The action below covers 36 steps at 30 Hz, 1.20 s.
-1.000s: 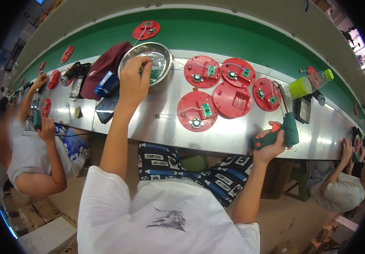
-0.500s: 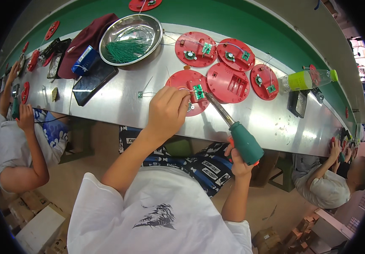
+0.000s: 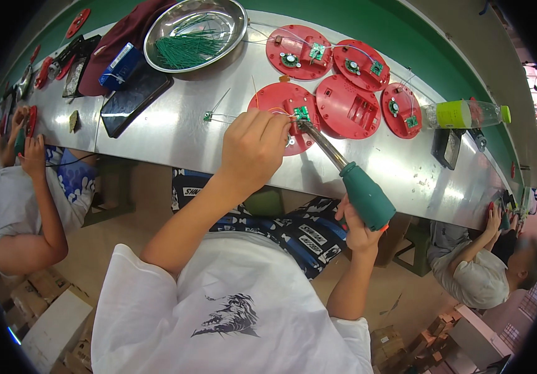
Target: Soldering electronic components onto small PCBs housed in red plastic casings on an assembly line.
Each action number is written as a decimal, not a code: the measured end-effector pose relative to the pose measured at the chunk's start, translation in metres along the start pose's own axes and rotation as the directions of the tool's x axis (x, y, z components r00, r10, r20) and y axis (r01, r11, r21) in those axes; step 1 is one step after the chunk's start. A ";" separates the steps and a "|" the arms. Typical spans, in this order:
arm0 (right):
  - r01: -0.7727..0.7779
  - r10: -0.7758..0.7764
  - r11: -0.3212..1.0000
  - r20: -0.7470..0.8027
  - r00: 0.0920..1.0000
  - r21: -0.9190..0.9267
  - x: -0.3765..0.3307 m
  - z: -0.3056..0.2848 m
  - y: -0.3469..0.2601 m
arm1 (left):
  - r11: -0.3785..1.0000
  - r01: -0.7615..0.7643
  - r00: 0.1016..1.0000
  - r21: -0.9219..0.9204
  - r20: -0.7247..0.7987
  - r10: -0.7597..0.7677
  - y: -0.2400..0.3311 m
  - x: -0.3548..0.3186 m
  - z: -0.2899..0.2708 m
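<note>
In my right hand [image 3: 361, 229] is a soldering iron [image 3: 368, 198] with a green handle, its metal barrel slanting up and left. The tip meets the lower edge of a small green circuit board [image 3: 301, 113] on a round red plastic cover [image 3: 268, 95]. My left hand [image 3: 253, 146] is closed in a pinch beside that board, with thin wires [image 3: 276, 110] running from its fingertips; the fingers hide part of the cover. A second red cover [image 3: 347, 106] with a rectangular recess lies just right of it.
Farther back lie red covers fitted with boards [image 3: 299, 53]. A steel bowl [image 3: 242, 38] holds green wires [image 3: 187, 50]. To the left are a black tablet-like slab [image 3: 133, 106], a blue box [image 3: 118, 67] and a maroon cloth [image 3: 111, 43]. A plastic bottle [image 3: 458, 114] lies right. Co-workers sit on both sides.
The view has shifted slightly, so the bench appears higher. Both hands stay at the same red cover, the iron's tip still at its board and my left fingers still pinched.
</note>
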State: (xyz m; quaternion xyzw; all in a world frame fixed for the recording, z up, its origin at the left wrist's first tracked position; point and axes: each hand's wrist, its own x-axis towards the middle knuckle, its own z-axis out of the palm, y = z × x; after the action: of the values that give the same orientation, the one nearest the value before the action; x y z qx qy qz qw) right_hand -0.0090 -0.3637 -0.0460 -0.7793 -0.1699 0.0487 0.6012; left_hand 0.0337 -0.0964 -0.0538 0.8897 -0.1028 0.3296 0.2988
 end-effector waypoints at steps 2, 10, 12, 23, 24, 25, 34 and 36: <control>-0.055 0.055 0.996 0.012 0.998 0.072 0.004 0.003 -0.009 | 1.000 -0.002 1.000 0.001 0.001 0.002 -0.001 -0.001 0.000; 0.038 0.031 0.939 -0.194 0.981 0.342 0.005 0.011 -0.015 | 1.000 -0.005 1.000 0.008 -0.001 0.006 -0.002 -0.003 0.002; 0.033 0.030 0.944 -0.186 0.982 0.327 0.002 0.011 -0.011 | 1.000 -0.004 1.000 0.019 0.006 0.003 -0.001 -0.003 0.001; 0.024 0.032 0.951 -0.174 0.984 0.309 0.000 0.010 -0.009 | 0.999 -0.012 0.999 0.042 0.039 0.011 -0.001 -0.003 0.000; 0.024 0.033 0.952 -0.181 0.983 0.304 0.001 0.010 -0.010 | 0.999 -0.017 0.999 0.041 0.039 0.015 -0.001 -0.003 0.000; 0.024 0.034 0.954 -0.188 0.982 0.299 0.001 0.011 -0.011 | 0.999 -0.022 0.999 0.041 0.038 0.020 -0.002 -0.003 0.000; 0.044 -0.040 0.988 -0.032 0.999 0.151 -0.004 0.004 -0.001 | 1.000 -0.020 0.999 0.018 0.034 0.019 -0.003 -0.004 0.000; 0.042 -0.038 0.991 -0.033 0.999 0.124 -0.004 0.005 -0.002 | 1.000 -0.018 0.999 0.016 0.034 0.017 -0.002 -0.005 0.000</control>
State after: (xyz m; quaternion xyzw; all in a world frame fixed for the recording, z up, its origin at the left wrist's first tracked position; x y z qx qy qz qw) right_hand -0.0145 -0.3603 -0.0461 -0.7375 -0.1728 0.0352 0.6519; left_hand 0.0309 -0.0946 -0.0581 0.8966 -0.1131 0.3179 0.2870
